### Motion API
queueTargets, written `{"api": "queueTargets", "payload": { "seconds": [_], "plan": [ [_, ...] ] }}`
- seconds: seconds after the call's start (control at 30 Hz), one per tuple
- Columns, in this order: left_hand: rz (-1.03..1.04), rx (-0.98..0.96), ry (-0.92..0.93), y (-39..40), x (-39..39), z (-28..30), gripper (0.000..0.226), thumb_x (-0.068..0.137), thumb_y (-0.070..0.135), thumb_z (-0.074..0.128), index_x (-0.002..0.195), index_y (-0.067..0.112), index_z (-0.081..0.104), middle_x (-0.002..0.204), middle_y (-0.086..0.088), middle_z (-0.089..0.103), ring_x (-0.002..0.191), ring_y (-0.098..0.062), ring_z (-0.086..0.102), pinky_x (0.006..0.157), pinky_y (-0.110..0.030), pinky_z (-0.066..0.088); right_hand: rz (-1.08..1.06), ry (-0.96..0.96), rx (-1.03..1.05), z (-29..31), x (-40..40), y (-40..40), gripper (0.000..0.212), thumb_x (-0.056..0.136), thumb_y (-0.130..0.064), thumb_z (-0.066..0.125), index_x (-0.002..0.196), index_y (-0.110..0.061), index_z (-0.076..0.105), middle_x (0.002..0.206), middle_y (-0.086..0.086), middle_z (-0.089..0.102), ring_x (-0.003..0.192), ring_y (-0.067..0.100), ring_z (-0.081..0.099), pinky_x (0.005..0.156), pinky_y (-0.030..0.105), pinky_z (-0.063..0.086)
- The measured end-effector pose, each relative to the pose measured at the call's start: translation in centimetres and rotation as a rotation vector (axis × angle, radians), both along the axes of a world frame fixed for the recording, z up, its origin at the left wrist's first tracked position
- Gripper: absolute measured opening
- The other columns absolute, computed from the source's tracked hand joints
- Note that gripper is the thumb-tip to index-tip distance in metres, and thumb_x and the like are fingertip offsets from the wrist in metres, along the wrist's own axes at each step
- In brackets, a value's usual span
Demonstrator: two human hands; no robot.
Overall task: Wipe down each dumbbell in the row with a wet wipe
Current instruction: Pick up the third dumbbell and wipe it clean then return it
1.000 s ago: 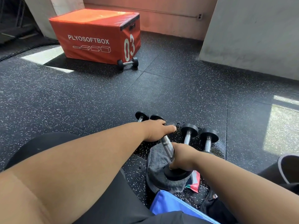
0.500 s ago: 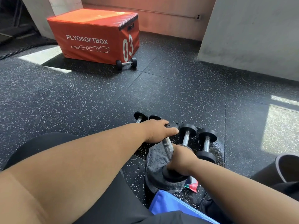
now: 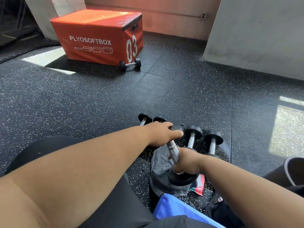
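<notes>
Several black-headed dumbbells lie in a row on the floor. My left hand (image 3: 162, 134) grips the far head of the middle dumbbell (image 3: 172, 149). My right hand (image 3: 185, 162) is wrapped round the lower end of its chrome handle, with a bit of white wet wipe (image 3: 178, 173) showing under the fingers. The near head (image 3: 182, 179) rests on a grey towel (image 3: 160, 165). Two dumbbells (image 3: 143, 120) (image 3: 159, 119) lie to the left, partly hidden by my left hand. Two more (image 3: 193, 134) (image 3: 213, 137) lie to the right.
An orange plyo box (image 3: 98, 35) stands far left with a lone dumbbell (image 3: 130, 64) against it. A blue bag (image 3: 172, 209), a red and green packet (image 3: 198, 186) and a black bag (image 3: 218, 209) lie close in front. A grey wall (image 3: 255, 38) stands at the right.
Both hands stay on the middle dumbbell. My right hand has shifted only slightly on the handle, and the view has drifted a little.
</notes>
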State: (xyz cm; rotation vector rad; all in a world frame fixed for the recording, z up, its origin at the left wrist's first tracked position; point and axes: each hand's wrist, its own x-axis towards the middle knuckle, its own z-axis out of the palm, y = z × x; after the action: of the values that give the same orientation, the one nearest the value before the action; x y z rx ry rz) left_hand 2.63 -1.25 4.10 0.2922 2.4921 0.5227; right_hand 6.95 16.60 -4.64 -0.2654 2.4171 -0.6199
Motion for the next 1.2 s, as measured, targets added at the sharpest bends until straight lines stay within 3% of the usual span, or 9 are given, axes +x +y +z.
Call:
{"api": "queueTargets", "payload": {
  "seconds": [0.17, 0.47, 0.63, 0.7, 0.83, 0.93, 1.0, 1.1, 1.2],
  "plan": [
    [0.0, 0.009, -0.019, -0.4, -0.3, -0.2, 0.087, 0.099, 0.08, 0.043, 0.169, 0.03, 0.029, 0.17, -0.014, 0.037, 0.154, -0.037, 0.037, 0.121, -0.048, 0.03, -0.035, 0.088, 0.027, -0.6, 0.6, -0.7, 0.058, 0.072, -0.027, 0.085, 0.124, -0.029, 0.058, 0.108, -0.005, 0.072, 0.097, 0.021, 0.069, 0.09, 0.037, 0.058],
    [-0.015, -0.006, -0.003, 0.1, -0.4, -0.3, 0.096, 0.091, 0.088, 0.041, 0.168, 0.032, 0.03, 0.167, -0.014, 0.042, 0.15, -0.038, 0.042, 0.12, -0.05, 0.034, 0.086, 0.019, 0.072, 0.8, -0.4, 1.0, 0.057, 0.071, -0.032, 0.093, 0.113, -0.034, 0.055, 0.099, -0.009, 0.072, 0.098, 0.018, 0.07, 0.092, 0.036, 0.056],
    [0.0, 0.007, -0.01, -0.5, -0.4, -0.3, 0.092, 0.096, 0.083, 0.041, 0.169, 0.03, 0.029, 0.172, -0.009, 0.037, 0.156, -0.037, 0.035, 0.125, -0.053, 0.029, 0.14, -0.038, 0.145, 2.5, -1.4, 1.9, 0.091, 0.079, -0.027, 0.093, 0.154, -0.035, 0.042, 0.096, -0.009, 0.073, 0.092, 0.013, 0.07, 0.088, 0.035, 0.056],
    [0.013, 0.012, -0.015, -0.8, -0.4, -0.4, 0.092, 0.094, 0.084, 0.043, 0.169, 0.032, 0.029, 0.172, -0.009, 0.036, 0.156, -0.037, 0.035, 0.125, -0.052, 0.028, 0.143, 0.008, 0.201, 2.7, -1.8, 2.9, 0.088, 0.081, -0.023, 0.088, 0.156, -0.038, 0.043, 0.096, -0.008, 0.073, 0.092, 0.014, 0.071, 0.09, 0.04, 0.06],
    [-0.008, 0.105, -0.011, -1.2, -0.4, -0.5, 0.089, 0.092, 0.077, 0.06, 0.166, 0.034, 0.036, 0.168, -0.001, 0.043, 0.152, -0.027, 0.043, 0.117, -0.039, 0.032, -0.08, 0.038, -0.006, 1.8, -1.7, 4.5, 0.077, 0.084, -0.015, 0.081, 0.152, -0.034, 0.051, 0.08, -0.005, 0.074, 0.064, 0.005, 0.066, 0.063, 0.031, 0.057],
    [-0.058, 0.163, -0.024, -1.1, -0.5, -0.2, 0.093, 0.085, 0.076, 0.07, 0.164, 0.038, 0.04, 0.166, 0.0, 0.045, 0.147, -0.023, 0.048, 0.113, -0.034, 0.035, -0.237, 0.093, -0.129, 1.6, -1.3, 4.1, 0.055, 0.09, -0.012, 0.074, 0.138, -0.034, 0.059, 0.083, -0.003, 0.074, 0.066, 0.011, 0.068, 0.06, 0.028, 0.055],
    [-0.086, 0.154, -0.026, -0.7, -0.5, -0.3, 0.1, 0.073, 0.084, 0.07, 0.161, 0.044, 0.042, 0.162, 0.0, 0.047, 0.144, -0.024, 0.05, 0.118, -0.038, 0.037, -0.293, 0.061, -0.213, 1.6, -0.9, 3.3, 0.032, 0.094, -0.005, 0.062, 0.113, -0.031, 0.065, 0.087, 0.004, 0.073, 0.069, 0.014, 0.074, 0.058, 0.034, 0.059],
    [-0.129, 0.147, -0.035, 0.0, -0.5, -0.6, 0.102, 0.07, 0.086, 0.071, 0.16, 0.047, 0.041, 0.158, 0.0, 0.046, 0.142, -0.024, 0.05, 0.123, -0.044, 0.036, -0.337, -0.013, -0.33, 1.7, 0.3, 2.1, 0.011, 0.098, -0.015, 0.06, 0.095, -0.021, 0.069, 0.077, 0.0, 0.07, 0.058, 0.003, 0.064, 0.058, 0.026, 0.053],
    [-0.163, 0.201, -0.031, 0.1, -0.3, -0.3, 0.099, 0.08, 0.073, 0.079, 0.164, 0.039, 0.038, 0.163, 0.003, 0.046, 0.143, -0.018, 0.05, 0.121, -0.035, 0.036, -0.368, -0.1, -0.431, 1.0, 0.8, 1.8, 0.044, 0.08, -0.045, 0.067, 0.109, -0.013, 0.075, 0.1, 0.013, 0.078, 0.083, 0.015, 0.065, 0.082, 0.038, 0.053]
  ]
}}
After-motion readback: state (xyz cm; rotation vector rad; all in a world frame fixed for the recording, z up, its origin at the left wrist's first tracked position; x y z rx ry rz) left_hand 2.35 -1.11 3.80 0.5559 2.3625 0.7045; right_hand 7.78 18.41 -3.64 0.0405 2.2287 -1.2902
